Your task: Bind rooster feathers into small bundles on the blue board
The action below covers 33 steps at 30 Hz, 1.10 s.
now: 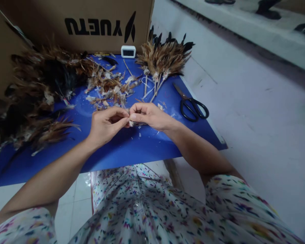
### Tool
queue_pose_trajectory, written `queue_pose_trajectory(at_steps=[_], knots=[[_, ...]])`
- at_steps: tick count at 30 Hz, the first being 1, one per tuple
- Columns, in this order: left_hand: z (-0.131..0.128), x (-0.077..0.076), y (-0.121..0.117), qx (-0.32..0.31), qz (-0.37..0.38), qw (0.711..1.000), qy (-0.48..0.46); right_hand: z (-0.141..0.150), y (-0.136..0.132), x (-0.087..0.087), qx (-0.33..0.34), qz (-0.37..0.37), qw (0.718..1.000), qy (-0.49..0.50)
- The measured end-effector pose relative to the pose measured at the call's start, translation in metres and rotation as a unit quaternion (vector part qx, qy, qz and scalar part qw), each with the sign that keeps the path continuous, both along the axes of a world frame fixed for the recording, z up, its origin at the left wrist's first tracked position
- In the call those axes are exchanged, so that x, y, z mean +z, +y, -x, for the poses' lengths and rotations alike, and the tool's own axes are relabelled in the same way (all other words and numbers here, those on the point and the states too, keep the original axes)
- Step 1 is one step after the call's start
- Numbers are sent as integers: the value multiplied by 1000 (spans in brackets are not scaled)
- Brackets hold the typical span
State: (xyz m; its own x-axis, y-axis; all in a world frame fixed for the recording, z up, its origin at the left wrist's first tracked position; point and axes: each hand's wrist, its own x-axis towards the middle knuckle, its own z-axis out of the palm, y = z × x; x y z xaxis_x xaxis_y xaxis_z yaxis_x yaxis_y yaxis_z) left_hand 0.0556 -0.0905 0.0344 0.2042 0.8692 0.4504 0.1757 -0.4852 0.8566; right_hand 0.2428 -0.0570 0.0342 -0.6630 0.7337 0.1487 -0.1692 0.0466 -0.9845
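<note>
My left hand [105,123] and my right hand [151,115] meet fingertip to fingertip above the front of the blue table. Both pinch at a small feather piece [131,124], whose pale fluffy end shows just under the fingertips. Most of it is hidden by my fingers. Just beyond my hands lies a scatter of loose brown and white feathers [112,88]. Right of them, several feather bunches on sticks [165,56] lie with their brown and black tips pointing away from me.
Black-handled scissors [193,108] lie by the right edge of the blue table [112,152]. A large heap of brown and black feathers [40,81] covers the left side. At the back stand a small white digital timer [128,52] and a cardboard box [99,10]. A wall [256,101] borders the right.
</note>
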Motion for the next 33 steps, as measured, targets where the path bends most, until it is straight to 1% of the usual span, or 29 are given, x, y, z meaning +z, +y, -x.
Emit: queue_pose_trajectory(at_steps=[4, 12, 18, 25, 30, 33], knots=[[-1, 0, 1, -20, 27, 999, -20, -1, -1, 0, 2, -5, 1000, -5], [-2, -4, 5, -58, 122, 987, -86, 0, -3, 2, 4, -22, 1000, 6], [-3, -4, 5, -72, 160, 977, -124, -1, -2, 2, 3, -34, 999, -4], [-5, -4, 5, -79, 188, 968, -145, -4, -2, 2, -16, -86, 996, -37], [-7, -4, 4, -75, 217, 960, -159, -6, -1, 0, -54, -154, 984, -66], [-8, -4, 4, -64, 224, 958, -167, -5, -2, -3, -64, -162, 982, -68]])
